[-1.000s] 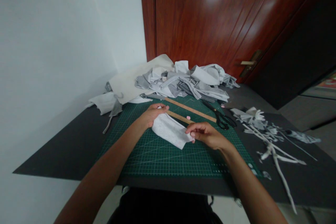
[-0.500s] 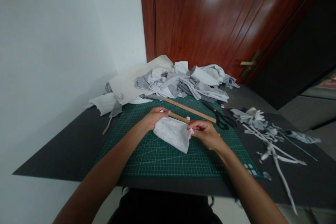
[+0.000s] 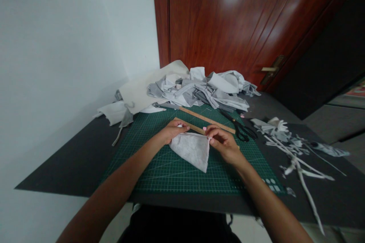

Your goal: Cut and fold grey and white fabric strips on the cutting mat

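Observation:
A light grey piece of fabric (image 3: 191,150) is stretched between my two hands over the green cutting mat (image 3: 171,180). My left hand (image 3: 173,131) is closed on its upper left corner, thumb on top. The upper right corner is pinched between the thumb and fingers of my right hand (image 3: 224,142). From there the cloth hangs down to a point at the lower right. Just behind the fabric a wooden ruler (image 3: 194,127) lies on the mat, partly covered by my hands. A small pink piece (image 3: 204,128), perhaps chalk, is beside my right fingertips.
Farther back lies a second wooden ruler (image 3: 208,119), with black scissors (image 3: 241,129) at its right end. A heap of grey and white fabric (image 3: 199,87) fills the table's back, against the door (image 3: 216,19). Cut strips and scraps (image 3: 288,140) lie on the right.
My hands have shifted slightly right with the fabric. Its top edge has slackened, and the lower right corner hangs lower. More of the near ruler's left end shows.

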A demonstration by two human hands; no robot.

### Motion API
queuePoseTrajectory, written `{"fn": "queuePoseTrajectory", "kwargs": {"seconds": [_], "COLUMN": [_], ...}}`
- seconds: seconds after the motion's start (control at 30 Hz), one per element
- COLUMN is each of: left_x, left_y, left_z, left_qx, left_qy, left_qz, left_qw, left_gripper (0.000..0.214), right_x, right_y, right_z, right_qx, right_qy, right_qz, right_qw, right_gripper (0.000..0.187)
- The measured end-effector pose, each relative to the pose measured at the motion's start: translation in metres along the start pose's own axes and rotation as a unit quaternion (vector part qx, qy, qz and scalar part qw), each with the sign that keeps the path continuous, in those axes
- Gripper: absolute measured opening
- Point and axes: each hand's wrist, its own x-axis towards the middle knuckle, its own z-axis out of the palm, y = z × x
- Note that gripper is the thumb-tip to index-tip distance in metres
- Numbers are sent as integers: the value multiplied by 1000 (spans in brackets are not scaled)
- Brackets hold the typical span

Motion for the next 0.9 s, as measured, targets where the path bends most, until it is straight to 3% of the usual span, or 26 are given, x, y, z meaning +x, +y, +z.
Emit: {"fn": "queuePoseTrajectory", "kwargs": {"seconds": [0.27, 0.47, 0.63, 0.8, 0.9], "left_x": [2, 3, -3, -12, -16], "left_y": [-6, -12, -11, -15, -20], "left_z": [1, 8, 19, 33, 38], "left_qx": [22, 12, 36, 97, 99], "left_qy": [-3, -32, -49, -99, -145], "left_qz": [17, 62, 74, 106, 125], "left_qw": [1000, 998, 995, 985, 977], "left_gripper": [34, 43, 31, 22, 21], "right_x": [0, -2, -6, -10, -15], "right_y": [0, -7, -12, -15, -13], "right_z": [4, 6, 9, 22, 28], "right_qx": [22, 31, 81, 112, 65], "right_qy": [-1, 23, -3, -24, -56], "right_qz": [10, -24, -10, 21, 29], "right_qw": [1000, 999, 997, 993, 996], "right_gripper": [12, 9, 8, 15, 17]}}
